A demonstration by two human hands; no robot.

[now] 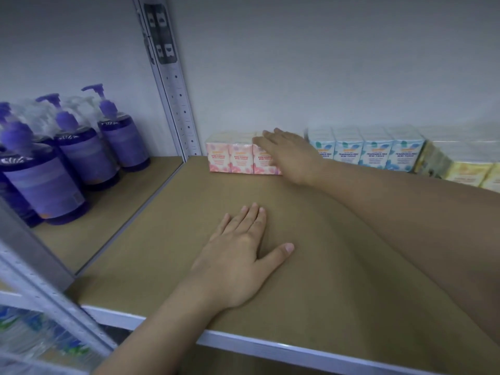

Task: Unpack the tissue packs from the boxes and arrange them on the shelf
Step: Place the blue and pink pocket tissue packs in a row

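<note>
A pink multi-pack of mini tissues (235, 155) stands against the back wall on the brown shelf board (311, 266). My right hand (292, 155) lies over the pack's right end, fingers spread across its top and front; whether it grips or only touches the pack is unclear. A blue multi-pack of tissues (376, 150) stands to the right of that hand, and yellow tissue packs (465, 171) follow at the far right. My left hand (238, 255) rests flat, palm down, on the bare board near the front, holding nothing.
A perforated metal upright (178, 104) divides this bay from the left one, where several purple pump bottles (81, 150) stand. The shelf's white front rim (270, 345) runs along the bottom. Wrapped goods show on a lower shelf at bottom left (32, 336).
</note>
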